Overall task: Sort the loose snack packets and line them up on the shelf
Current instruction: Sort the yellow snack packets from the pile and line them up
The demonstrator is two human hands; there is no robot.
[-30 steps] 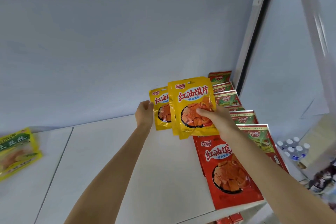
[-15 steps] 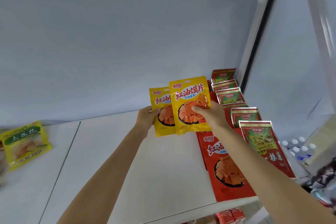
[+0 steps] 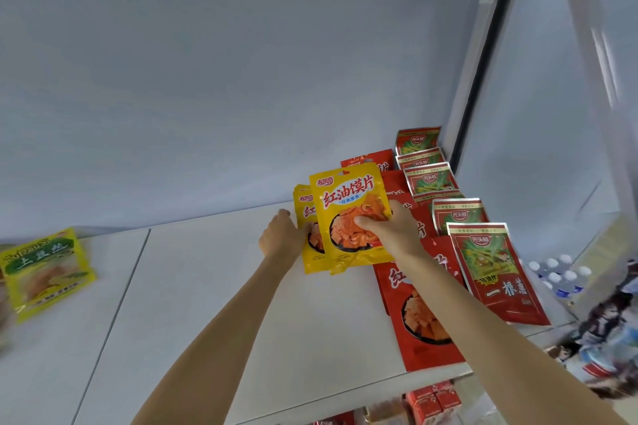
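Right hand (image 3: 390, 229) pinches front yellow packet (image 3: 348, 214), held tilted just above the shelf (image 3: 214, 304). Left hand (image 3: 281, 238) grips rear yellow packet (image 3: 305, 217) at its left edge, overlapped by the front one. Red packets (image 3: 419, 317) lie in rows to the right. Green-yellow packet (image 3: 43, 272) far left.

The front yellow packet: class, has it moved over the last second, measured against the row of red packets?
Yes. The front yellow packet in the right hand has moved back along the red packets, uncovering more of the nearest one.
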